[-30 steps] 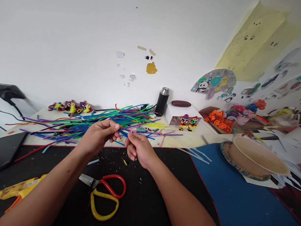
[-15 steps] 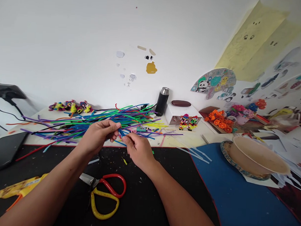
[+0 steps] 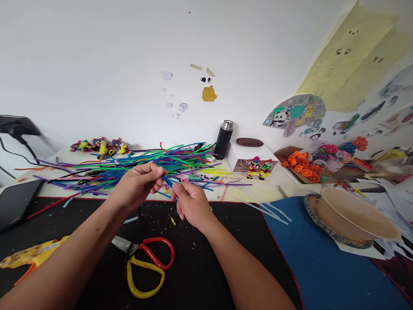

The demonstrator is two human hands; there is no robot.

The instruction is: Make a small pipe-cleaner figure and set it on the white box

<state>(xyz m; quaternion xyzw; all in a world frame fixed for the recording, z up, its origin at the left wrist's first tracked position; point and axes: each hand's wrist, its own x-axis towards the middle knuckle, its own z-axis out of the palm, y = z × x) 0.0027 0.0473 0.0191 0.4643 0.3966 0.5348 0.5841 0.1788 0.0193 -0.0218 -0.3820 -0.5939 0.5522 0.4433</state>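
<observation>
Between both hands is a short blue pipe cleaner (image 3: 168, 181), held above the near edge of the white table. My left hand (image 3: 139, 182) pinches one end between thumb and fingertips. The other end is gripped by my right hand (image 3: 191, 202), its fingers curled in. Behind the hands spreads a big heap of colourful pipe cleaners (image 3: 152, 163). Scissors (image 3: 148, 263) with one red and one yellow handle lie on the black mat (image 3: 195, 272) below the hands. A tiny yellow-green piece (image 3: 172, 220) rests on the mat under my right hand.
A yellow hot glue gun (image 3: 36, 256) lies left, partly behind my left forearm, near a dark phone (image 3: 13, 207). A black flask (image 3: 223, 140) and a white box (image 3: 240, 156) stand at the back. Small figures (image 3: 258, 168) are before the box; a beige bowl (image 3: 356, 214) is right.
My right hand has shifted slightly right, so a bit more of the blue pipe cleaner shows between the hands. The whole view has moved a little.
</observation>
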